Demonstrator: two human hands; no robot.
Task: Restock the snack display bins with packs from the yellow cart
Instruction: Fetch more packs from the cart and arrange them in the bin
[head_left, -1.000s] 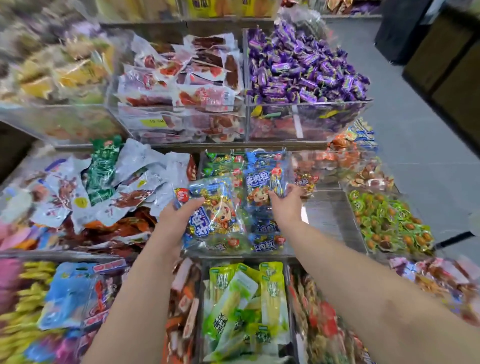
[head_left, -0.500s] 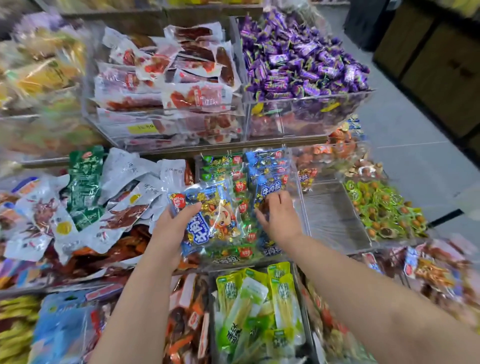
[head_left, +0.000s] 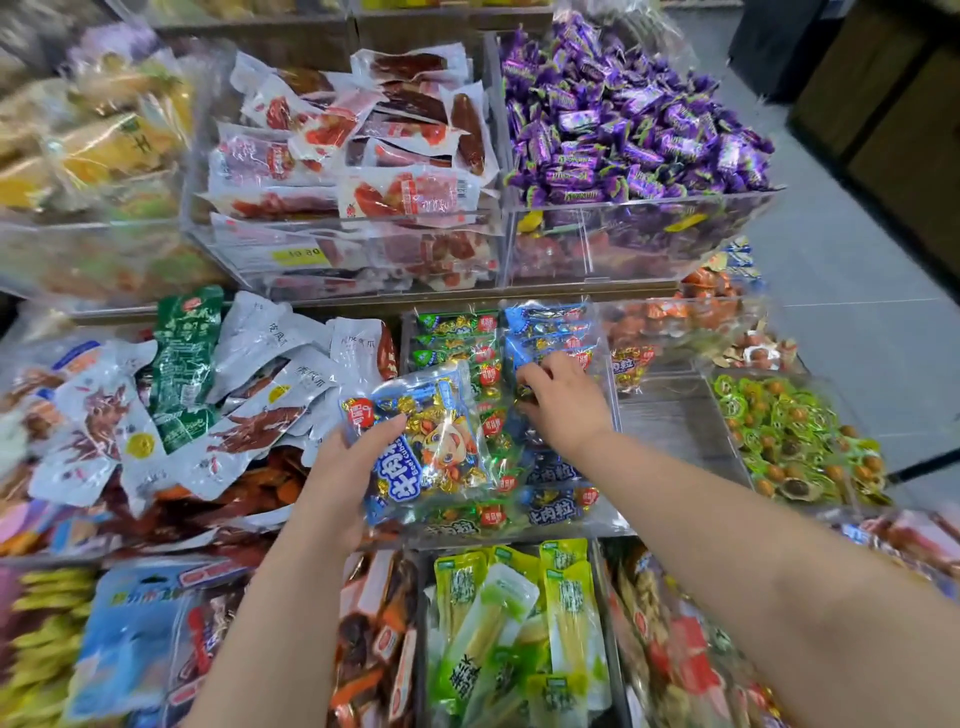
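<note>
My left hand (head_left: 345, 467) grips a blue clear snack pack (head_left: 428, 441) of gold-wrapped pieces with a cartoon face, held tilted over the left side of a clear bin (head_left: 610, 395). That bin holds green packs (head_left: 457, 325) on its left and blue packs (head_left: 550, 322) on its right. My right hand (head_left: 563, 405) reaches into the blue side, its fingers curled down among the blue packs; whether it pinches one is hidden. The yellow cart is out of view.
Clear bins surround the middle one: white and green pouches (head_left: 234, 384) at left, red sausage packs (head_left: 358, 156) and purple candies (head_left: 628, 130) on the upper tier, green round snacks (head_left: 795, 436) at right, yellow-green packs (head_left: 519, 623) below. A nearly bare bin (head_left: 670, 421) lies right of my hand.
My right hand has drawn back from the far blue packs and sunk lower into the bin's blue side. My left hand keeps the blue pack, now tilted more to the left.
</note>
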